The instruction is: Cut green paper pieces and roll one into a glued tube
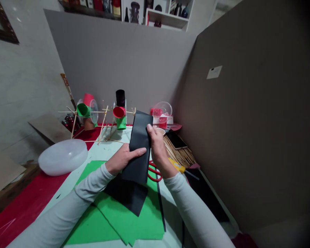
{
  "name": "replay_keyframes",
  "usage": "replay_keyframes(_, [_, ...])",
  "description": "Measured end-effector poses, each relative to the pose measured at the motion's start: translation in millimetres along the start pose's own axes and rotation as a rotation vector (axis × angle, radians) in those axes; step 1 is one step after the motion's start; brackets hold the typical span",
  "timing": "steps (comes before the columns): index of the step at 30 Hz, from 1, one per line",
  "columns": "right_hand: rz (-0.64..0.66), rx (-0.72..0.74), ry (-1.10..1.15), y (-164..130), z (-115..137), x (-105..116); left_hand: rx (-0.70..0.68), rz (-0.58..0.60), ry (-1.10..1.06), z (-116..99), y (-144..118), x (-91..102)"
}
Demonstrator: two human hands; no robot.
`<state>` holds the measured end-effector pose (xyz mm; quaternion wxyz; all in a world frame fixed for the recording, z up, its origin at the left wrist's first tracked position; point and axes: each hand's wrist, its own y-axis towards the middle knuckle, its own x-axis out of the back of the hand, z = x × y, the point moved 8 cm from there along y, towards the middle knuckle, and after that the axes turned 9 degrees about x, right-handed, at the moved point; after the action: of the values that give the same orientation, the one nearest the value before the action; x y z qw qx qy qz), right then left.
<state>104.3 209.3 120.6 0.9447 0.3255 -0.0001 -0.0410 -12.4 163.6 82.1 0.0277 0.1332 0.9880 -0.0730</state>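
black paper (140, 132) sits pinched between both hands' fingers (139, 152).

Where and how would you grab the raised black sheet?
I'd pinch the top edge of the black sheet from above, one finger on each face: it looks thin, and that end is free. The left hand holds the left edge, the right hand the upper right edge, and the bottom end overlaps another black piece in view.
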Motion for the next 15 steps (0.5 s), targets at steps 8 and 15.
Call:
replay_keyframes(8, [-0.01, 0.022, -0.133, -9, -5, -4, -0.047, -0.041, 0.019, 10, 11, 4.3])
replay_keyframes(15, [0.024, 0.035, -0.182, -11, -9, -10, -0.063, -0.112, 0.007, 3, 10, 15.7])
